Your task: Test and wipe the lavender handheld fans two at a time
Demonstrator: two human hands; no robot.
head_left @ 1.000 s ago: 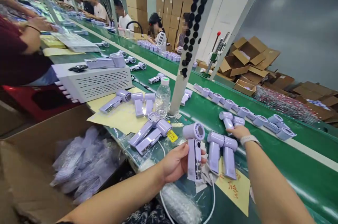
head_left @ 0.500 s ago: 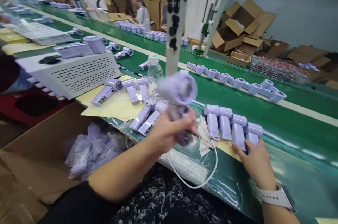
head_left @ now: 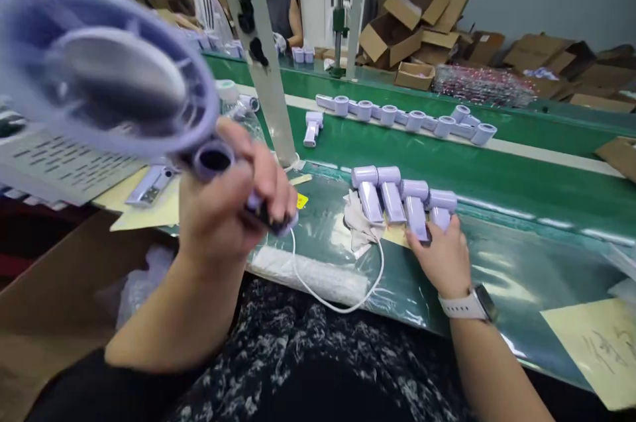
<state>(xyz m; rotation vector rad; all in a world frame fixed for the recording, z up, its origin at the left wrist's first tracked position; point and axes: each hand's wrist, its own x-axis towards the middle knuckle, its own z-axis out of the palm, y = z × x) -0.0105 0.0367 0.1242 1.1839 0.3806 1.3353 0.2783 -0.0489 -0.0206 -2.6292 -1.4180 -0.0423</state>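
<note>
Raised close to the camera at the upper left, a lavender handheld fan (head_left: 124,74) is held by its handle in my left hand (head_left: 223,203), fingers wrapped round it. Its round vented end faces me, slightly blurred. My right hand (head_left: 444,256) grips the lower part of the rightmost lavender fan (head_left: 441,202) in a short row on the bench, thumb on one side and fingers on the other. Beside it in the row stand more lavender fans (head_left: 389,193). A crumpled whitish cloth (head_left: 358,220) and a looping white cable (head_left: 342,309) lie left of the row.
A green conveyor belt (head_left: 551,177) carries a line of lavender fans (head_left: 388,115). A pale post (head_left: 263,77) rises at the bench. A bubble-wrap roll (head_left: 313,274) lies along the near edge, yellow paper (head_left: 596,349) at right. Co-workers (head_left: 285,11) sit across the belt.
My left hand has lifted the fan up and left, closer to the camera. The view has turned right. My right hand stays at the row's rightmost fan.
</note>
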